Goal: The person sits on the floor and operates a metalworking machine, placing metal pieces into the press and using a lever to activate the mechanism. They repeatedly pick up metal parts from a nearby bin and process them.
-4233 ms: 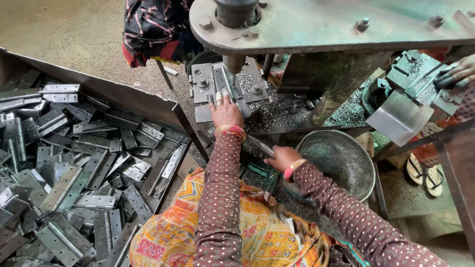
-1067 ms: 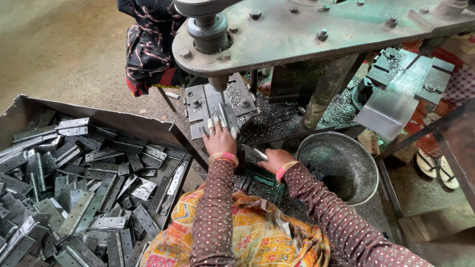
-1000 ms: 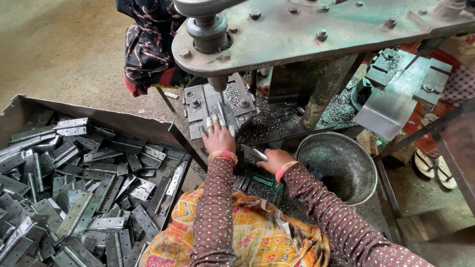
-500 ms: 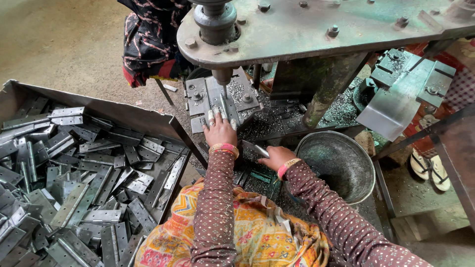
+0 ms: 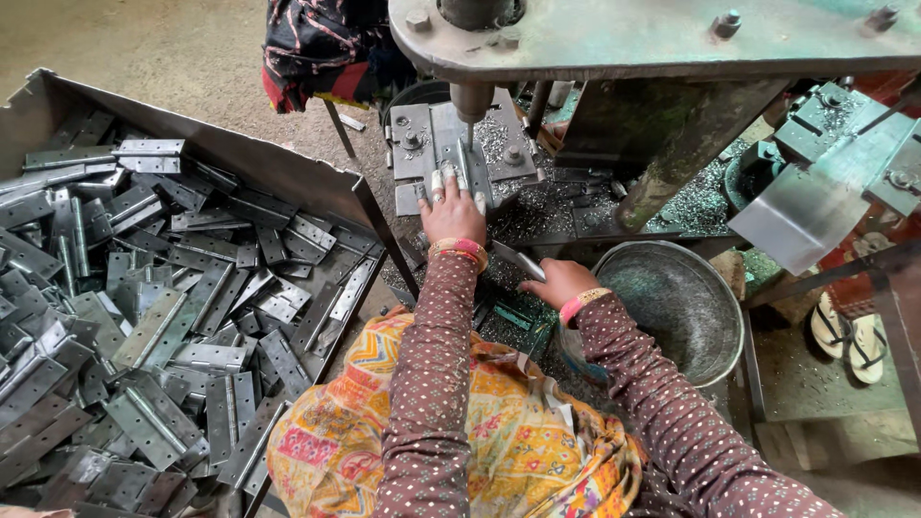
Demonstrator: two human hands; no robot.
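My left hand (image 5: 451, 206) lies stretched on the grey metal die block (image 5: 413, 144) of a press, fingers pressing a flat metal hinge piece under the punch (image 5: 471, 101). My right hand (image 5: 556, 281) sits lower, by my lap, fingers closed around another flat grey hinge plate (image 5: 523, 261). Both wrists wear pink and gold bangles, and the sleeves are brown with dots.
A big sheet-metal tray (image 5: 240, 158) at the left holds several grey hinges (image 5: 153, 317). A round metal bowl (image 5: 676, 307) stands right of my right hand. Metal chips cover the press bed (image 5: 547, 206). A person in dark patterned cloth (image 5: 326, 43) sits behind; sandals (image 5: 849, 331) lie at right.
The view has shifted slightly. My left hand stays on the piece at the die, and my right hand keeps its plate near my lap.
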